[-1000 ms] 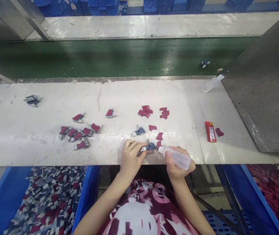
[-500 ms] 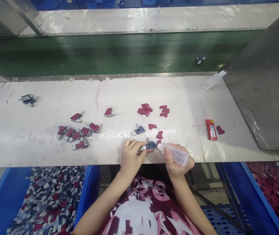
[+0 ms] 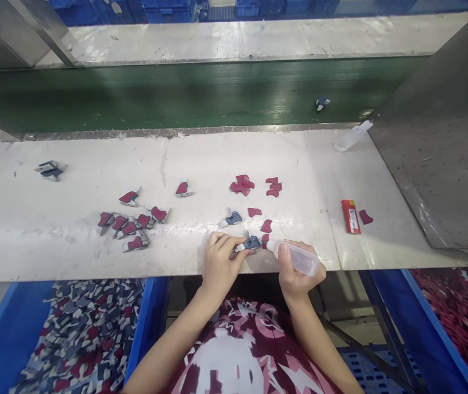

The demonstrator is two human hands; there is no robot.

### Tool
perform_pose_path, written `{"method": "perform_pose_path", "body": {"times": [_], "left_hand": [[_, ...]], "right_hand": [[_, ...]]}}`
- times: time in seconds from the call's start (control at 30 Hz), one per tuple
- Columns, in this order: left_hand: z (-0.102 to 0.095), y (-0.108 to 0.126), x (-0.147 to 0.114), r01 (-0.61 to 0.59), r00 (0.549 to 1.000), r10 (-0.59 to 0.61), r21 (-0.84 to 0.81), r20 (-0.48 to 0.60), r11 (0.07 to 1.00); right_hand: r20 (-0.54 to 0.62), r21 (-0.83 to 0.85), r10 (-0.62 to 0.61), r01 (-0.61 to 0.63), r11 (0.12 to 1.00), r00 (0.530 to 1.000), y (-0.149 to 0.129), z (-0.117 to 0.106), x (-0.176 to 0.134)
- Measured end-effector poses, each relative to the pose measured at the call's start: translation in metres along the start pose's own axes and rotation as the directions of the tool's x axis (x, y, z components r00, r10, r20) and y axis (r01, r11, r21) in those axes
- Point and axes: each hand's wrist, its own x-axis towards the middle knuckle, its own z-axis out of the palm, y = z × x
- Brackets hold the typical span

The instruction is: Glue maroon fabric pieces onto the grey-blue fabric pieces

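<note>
Near the front edge of the white table, my left hand point(image 3: 222, 257) pinches a small navy and grey moulded piece point(image 3: 252, 243). My right hand point(image 3: 299, 273) is wrapped round a clear squeeze bottle point(image 3: 298, 259), tilted with its white nozzle pointing left, close to the navy piece and beside a dark red flat piece point(image 3: 265, 241). Two more loose red pieces point(image 3: 266, 226) lie just beyond. Another navy and grey piece point(image 3: 233, 218) rests behind my left hand. Farther back are a stack of red pieces point(image 3: 242, 184) and a smaller group of red pieces point(image 3: 274, 186).
Several pieces with red tops point(image 3: 129, 227) lie at left. A red box point(image 3: 351, 216) and a second bottle point(image 3: 354, 137) stand at right, by a metal panel point(image 3: 443, 142). Behind runs a green belt point(image 3: 168, 93). Filled blue bins point(image 3: 146, 312) flank me below.
The bottle has drawn slightly right, away from the navy piece, uncovering more of the red piece by its nozzle. The navy piece on the green belt has shifted left.
</note>
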Motion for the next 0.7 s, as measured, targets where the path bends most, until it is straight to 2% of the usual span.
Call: {"method": "perform_pose_path", "body": {"times": [0.33, 0.7], "left_hand": [[0.0, 0.001, 0.0, 0.003, 1.0, -0.003, -0.018, -0.014, 1.0], [0.001, 0.001, 0.001, 0.018, 1.0, -0.018, -0.019, -0.024, 1.0]], "right_hand": [[-0.053, 0.113, 0.027, -0.021, 0.993, 0.998, -0.004, 0.0, 0.002], [0.036, 0.115, 0.048, -0.052, 0.992, 0.998, -0.015, 0.011, -0.006]]}}
